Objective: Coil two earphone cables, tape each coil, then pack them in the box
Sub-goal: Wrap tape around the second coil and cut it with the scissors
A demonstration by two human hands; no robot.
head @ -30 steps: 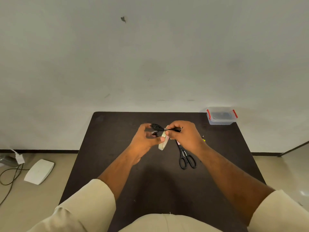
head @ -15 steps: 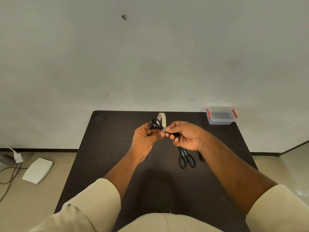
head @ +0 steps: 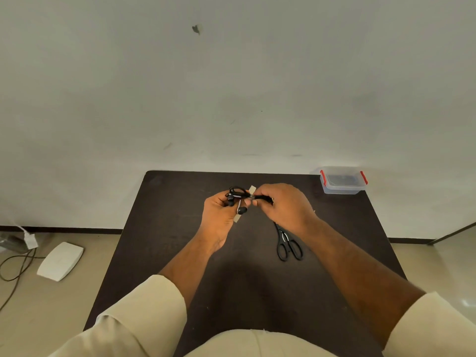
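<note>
Coil: a thin black earphone cable wound into a small bundle (head: 238, 193), held in the air above the far middle of the dark rectangular table (head: 180, 228), between both hands; two black earbuds hang loose at its near side.
Left hand: the left hand (head: 219, 217) has fingers curled around the looped end of the bundle, thumb side up.
Right hand: the right hand (head: 280, 204) pinches the other end of the bundle with fingertips pressed together (whether it also grips tape there I cannot tell).
Tape: a pale beige strip of masking tape (head: 252, 188) shows just above the pinch, and a second pale piece peeks out below the left hand; the roll itself is hidden.
Handling: the coil is likely very light, soft and springy, so loops want to slip apart once pressure eases; the rubbery cable is not fragile, though the earbud joints should not be yanked.
Where to hold: best at the waist of the bundle, across all the loops, leaving the earbuds dangling free.
Box: a clear plastic box with red clips (head: 342, 180) sits at the far right corner, well apart from the hands.
Scissors: black-handled scissors (head: 288, 243) lie on the table just below the right wrist.
</note>
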